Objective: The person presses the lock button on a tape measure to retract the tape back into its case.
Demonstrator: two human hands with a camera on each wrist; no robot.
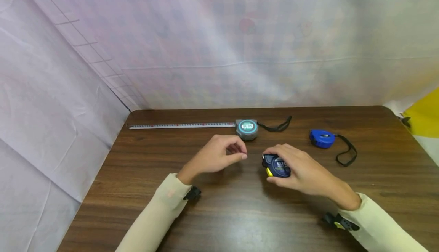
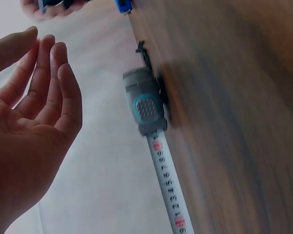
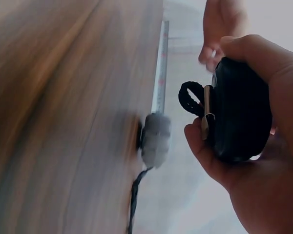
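Note:
My right hand [image 1: 303,170] grips a dark navy tape measure [image 1: 277,166] with a yellow part, fingers along its far side and thumb along the near side. In the right wrist view, a metal clip [image 3: 208,105] and a small black cord loop [image 3: 188,97] show on its case. To its left, my left hand [image 1: 216,154] hovers over the table with bent, relaxed fingers and nothing in them. Just beyond the left hand lies a grey tape measure [image 1: 247,129] with a turquoise ring, its blade [image 1: 181,125] drawn out far to the left.
A blue tape measure [image 1: 322,139] with a black wrist strap [image 1: 351,153] lies on the right of the brown wooden table [image 1: 219,225]. The grey one's strap [image 1: 277,127] trails right. A pale curtain [image 1: 219,53] hangs along the far edge, and white cloth [image 1: 37,130] covers the left side.

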